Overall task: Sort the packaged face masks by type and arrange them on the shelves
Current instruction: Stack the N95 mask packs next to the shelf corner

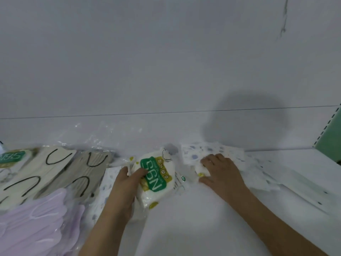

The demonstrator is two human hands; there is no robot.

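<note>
Left hand (127, 183) gripping an N95 mask pack (155, 180) along its left edge, thumb curled over the front beside the green label, fingers hidden behind. Pack white with green-and-yellow label, held tilted just above the white shelf (203, 218), label upside down to the camera.

Right hand (219, 172) resting palm-down on a second white pack (202, 171) with a yellow spot, fingers bent over it; grip or mere press cannot be told. Directly behind, touching that pack, a stack of blue-dotted white mask packs (203, 151) leaning against the shelf's back panel (166, 61).

At left, lying flat and overlapping: another N95 pack (13, 157) at the frame edge, a cream mask pack (36, 169) with black ear loops, a grey mask pack (83, 172) with black ear loops, and lilac mask packs (36, 224) nearest the camera. More dotted packs (103, 183) partly under the left wrist. Clear film (103, 133) crumpled behind the grey pack.

At right, white printed packs (287, 180) spread along the shelf. Green upright (330, 132) with slots at far right.
</note>
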